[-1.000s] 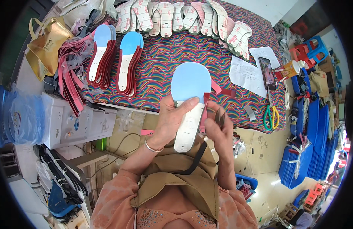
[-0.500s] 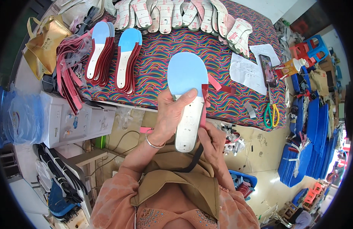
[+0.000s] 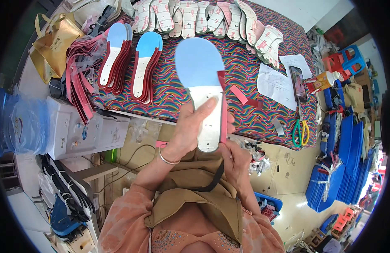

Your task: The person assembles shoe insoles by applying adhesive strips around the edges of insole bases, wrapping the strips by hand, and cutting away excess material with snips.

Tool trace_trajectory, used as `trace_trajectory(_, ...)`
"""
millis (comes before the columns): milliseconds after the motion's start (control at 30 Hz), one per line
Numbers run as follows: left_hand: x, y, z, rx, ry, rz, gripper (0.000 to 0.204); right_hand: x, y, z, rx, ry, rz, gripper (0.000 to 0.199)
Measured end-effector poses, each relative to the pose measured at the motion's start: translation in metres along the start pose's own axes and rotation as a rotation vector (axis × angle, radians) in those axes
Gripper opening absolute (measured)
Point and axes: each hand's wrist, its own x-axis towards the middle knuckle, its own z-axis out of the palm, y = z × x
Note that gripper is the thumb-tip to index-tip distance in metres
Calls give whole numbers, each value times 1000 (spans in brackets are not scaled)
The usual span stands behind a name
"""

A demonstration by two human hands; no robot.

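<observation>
My left hand (image 3: 187, 130) is closed round a shoe insole (image 3: 198, 62), thumb on top and fingers beneath. Its wide end is light blue, its narrower heel end white with small dark holes. A dark red strip (image 3: 223, 120) runs down the insole's right edge, turned over slightly at the upper end. Near the heel, my right hand (image 3: 236, 159) pinches the strip's lower part against the edge; its fingertips are partly hidden. On the patterned cloth beyond lie two stacks of red-edged insoles, a left stack (image 3: 114, 63) and a right stack (image 3: 147, 71).
White insole pieces (image 3: 188, 19) line the table's far side. Red and pink strips (image 3: 79, 80) hang at the left beside a gold bag (image 3: 53, 46). Paper (image 3: 275, 86), a phone (image 3: 298, 83) and scissors (image 3: 301, 133) lie at the right. A white water dispenser (image 3: 72, 126) stands left.
The insole has moved up and slightly tilted away, with my left thumb now lower on its white part. My right hand has slid close to the heel end along the strip.
</observation>
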Motion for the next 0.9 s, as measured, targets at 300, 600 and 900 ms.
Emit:
trace_trajectory(300, -8, -15, 8, -257, -212, -168, 22, 34, -6, -43, 576, 11, 372, 22)
trace_trajectory(600, -16, -23, 12, 209, -157, -67, 19, 57, 0, -25, 820, 9, 265, 19)
trace_trajectory(900, -15, -31, 5, 227, -218, -115, 16, 54, 6, -24, 683, 56, 198, 6)
